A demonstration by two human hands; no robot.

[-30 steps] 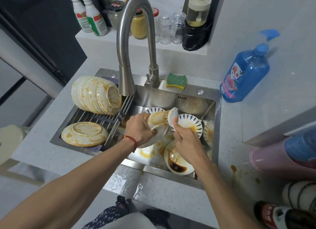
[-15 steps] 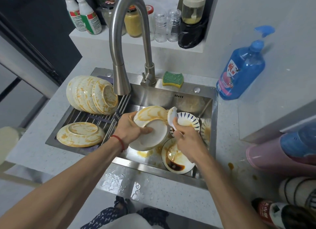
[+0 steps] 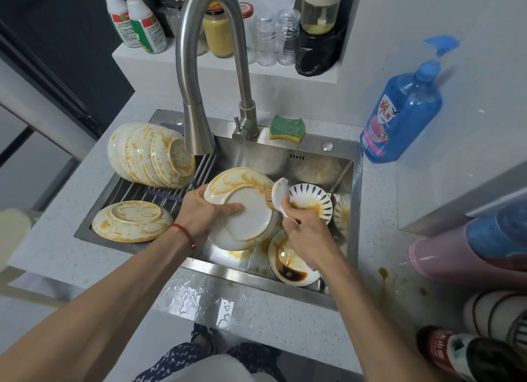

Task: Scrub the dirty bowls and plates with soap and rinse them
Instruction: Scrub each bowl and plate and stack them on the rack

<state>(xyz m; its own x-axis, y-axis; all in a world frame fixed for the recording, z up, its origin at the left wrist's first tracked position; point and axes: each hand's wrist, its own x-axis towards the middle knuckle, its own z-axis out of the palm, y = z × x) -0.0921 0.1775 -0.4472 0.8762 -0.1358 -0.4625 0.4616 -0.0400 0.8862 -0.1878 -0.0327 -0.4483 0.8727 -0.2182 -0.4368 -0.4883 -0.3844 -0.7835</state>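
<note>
Over sink (image 3: 336,151): plate (image 3: 242,208) between hands (image 3: 199,210)

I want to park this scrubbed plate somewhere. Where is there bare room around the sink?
Free: the wet counter strip along the sink's near rim, and bare counter between sponge and blue soap bottle. Crowded: the basin's dirty dishes, and the rack under stacked bowls and an overturned plate.

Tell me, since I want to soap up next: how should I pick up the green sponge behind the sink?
Pinch the sponge across its narrow waist, coming straight down from above. It lies flat on the sink ledge, green side up, right of the tap, and its curved-in long sides suit thumb and fingers. The right hand is nearer, but holds a brush.
</note>
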